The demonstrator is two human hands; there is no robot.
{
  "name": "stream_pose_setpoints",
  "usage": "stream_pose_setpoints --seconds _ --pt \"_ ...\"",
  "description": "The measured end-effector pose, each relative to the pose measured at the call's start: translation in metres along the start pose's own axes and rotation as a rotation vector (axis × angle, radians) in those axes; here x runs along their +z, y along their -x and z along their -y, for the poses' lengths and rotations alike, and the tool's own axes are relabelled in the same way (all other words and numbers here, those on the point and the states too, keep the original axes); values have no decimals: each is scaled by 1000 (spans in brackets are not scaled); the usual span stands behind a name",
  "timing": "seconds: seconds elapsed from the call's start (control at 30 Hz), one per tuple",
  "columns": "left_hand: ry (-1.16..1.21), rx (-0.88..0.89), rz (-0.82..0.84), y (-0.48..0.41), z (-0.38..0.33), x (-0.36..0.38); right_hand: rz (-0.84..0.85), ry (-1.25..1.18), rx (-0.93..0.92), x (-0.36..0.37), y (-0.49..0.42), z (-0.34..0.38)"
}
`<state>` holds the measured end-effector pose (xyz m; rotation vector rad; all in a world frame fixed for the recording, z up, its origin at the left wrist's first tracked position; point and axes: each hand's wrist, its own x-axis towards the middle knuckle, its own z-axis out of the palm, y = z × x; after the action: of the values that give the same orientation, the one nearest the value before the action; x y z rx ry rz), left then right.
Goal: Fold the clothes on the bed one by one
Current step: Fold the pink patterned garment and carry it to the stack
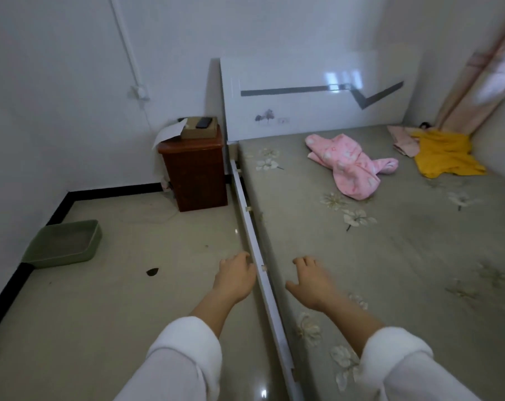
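Head view shows your left hand (236,275) and right hand (308,277) loose and empty at the bed (390,270) edge, well short of the crumpled pink garment (350,165) near the headboard (303,108); it looks light and limp, so pinch a hem.

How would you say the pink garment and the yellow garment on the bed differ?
The pink garment carries a pale print; the yellow garment is plain. The pink one lies mid-bed below the headboard; the yellow one sits in the corner by the curtain. Both lie crumpled, unfolded.
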<state>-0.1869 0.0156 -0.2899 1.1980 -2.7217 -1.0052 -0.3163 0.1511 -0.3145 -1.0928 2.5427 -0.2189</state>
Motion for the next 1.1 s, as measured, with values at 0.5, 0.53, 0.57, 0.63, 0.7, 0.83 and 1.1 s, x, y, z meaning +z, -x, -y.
stream_pose_setpoints --seconds 0.5,0.53,0.57,0.63,0.7,0.83,1.1 --pt "-78 238 101 -352 13 -85 -68 -120 349 -66 -301 28" --pt "-100 248 117 -375 14 -90 -62 -137 375 -65 -317 30" --pt "-116 252 137 -396 13 -94 -51 -155 401 -64 -331 30" --pt "-135 264 191 -435 9 -97 -32 -188 459 -61 -354 27" --pt "-150 304 253 -472 -1 -92 -24 -213 530 -60 -375 17" --pt "-205 387 386 -543 -32 -65 -25 -264 671 -64 -415 -22" --pt "-261 482 612 -707 -116 15 -93 -375 925 -81 -528 -147"
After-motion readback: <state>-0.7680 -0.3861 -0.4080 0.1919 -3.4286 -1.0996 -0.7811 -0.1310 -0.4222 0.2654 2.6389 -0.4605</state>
